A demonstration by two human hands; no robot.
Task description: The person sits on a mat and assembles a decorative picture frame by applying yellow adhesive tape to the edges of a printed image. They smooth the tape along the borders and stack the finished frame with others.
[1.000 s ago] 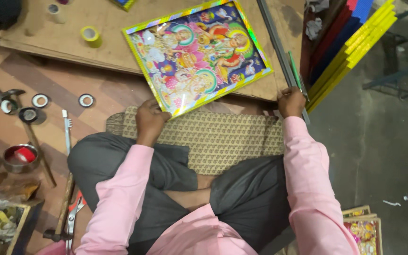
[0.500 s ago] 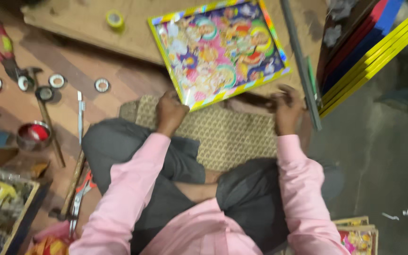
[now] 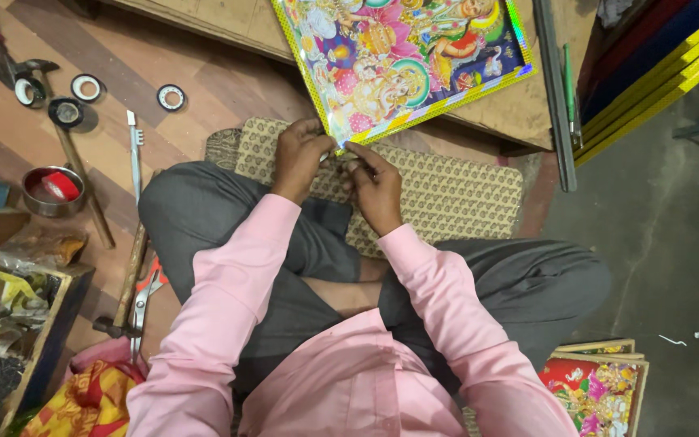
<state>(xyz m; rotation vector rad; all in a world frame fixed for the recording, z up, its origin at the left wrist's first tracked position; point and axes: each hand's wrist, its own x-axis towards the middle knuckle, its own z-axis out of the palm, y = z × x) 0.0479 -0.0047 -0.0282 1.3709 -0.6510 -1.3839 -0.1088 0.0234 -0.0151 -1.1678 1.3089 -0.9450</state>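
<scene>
Both hands, left hand (image 3: 299, 155) and right hand (image 3: 375, 184), have come together at the framed picture's (image 3: 402, 61) near corner.

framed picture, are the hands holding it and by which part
Both hands meet at the near corner of the framed picture: the left hand and the right hand pinch its yellow edge there. Whether the fingers also hold something small cannot be told.

Pink long-sleeved shirt — buttoned cuffs — dark grey trousers.

Brown tiled floor (image 3: 228, 89); grey concrete (image 3: 657, 243)
</scene>
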